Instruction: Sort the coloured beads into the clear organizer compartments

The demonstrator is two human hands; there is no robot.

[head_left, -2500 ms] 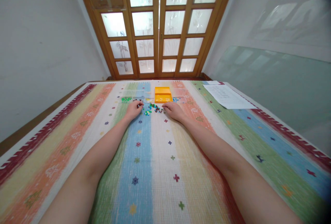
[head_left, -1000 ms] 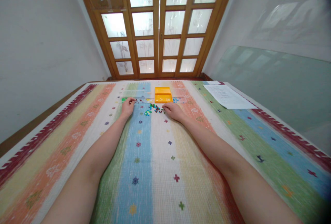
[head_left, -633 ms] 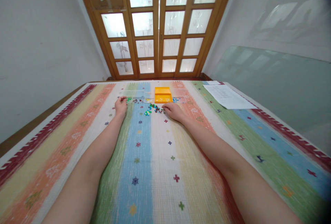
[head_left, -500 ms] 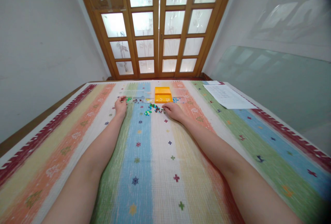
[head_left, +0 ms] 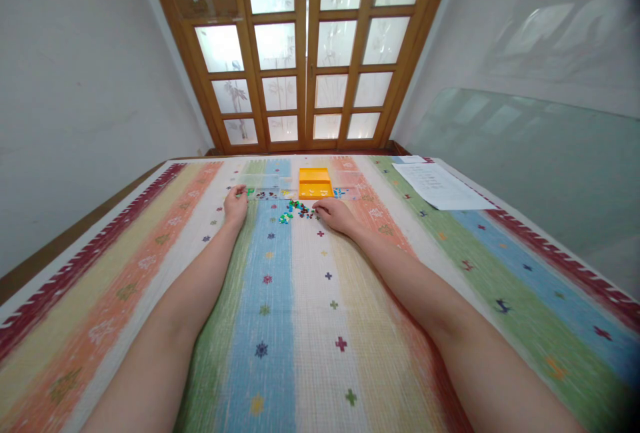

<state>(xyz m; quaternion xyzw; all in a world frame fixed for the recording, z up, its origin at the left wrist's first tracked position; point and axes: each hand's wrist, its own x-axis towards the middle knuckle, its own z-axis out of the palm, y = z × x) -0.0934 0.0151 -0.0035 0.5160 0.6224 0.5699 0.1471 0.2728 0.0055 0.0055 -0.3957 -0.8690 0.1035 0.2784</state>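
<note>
My left hand (head_left: 236,204) is at the left end of a row of clear plastic boxes, its fingers pinched beside small green pieces (head_left: 250,192). Whatever may be between those fingertips is too small to make out. On the cloth in front of the boxes lies a loose pile of small green, blue and dark red pieces (head_left: 299,207). My right hand (head_left: 334,213) rests at the right edge of this pile with its fingers curled together, and their tips are partly hidden. An open yellow box (head_left: 316,180) holding small white pieces stands just behind.
Clear boxes with dark (head_left: 267,194), yellow (head_left: 287,194) and blue pieces (head_left: 341,192) flank the yellow box. Printed paper sheets (head_left: 440,186) lie at the far right on the striped tablecloth (head_left: 310,326). Beyond the table are wooden glazed doors (head_left: 307,73).
My left hand has shifted slightly to the right at the green pieces. The right hand stays at the pile with little visible movement.
</note>
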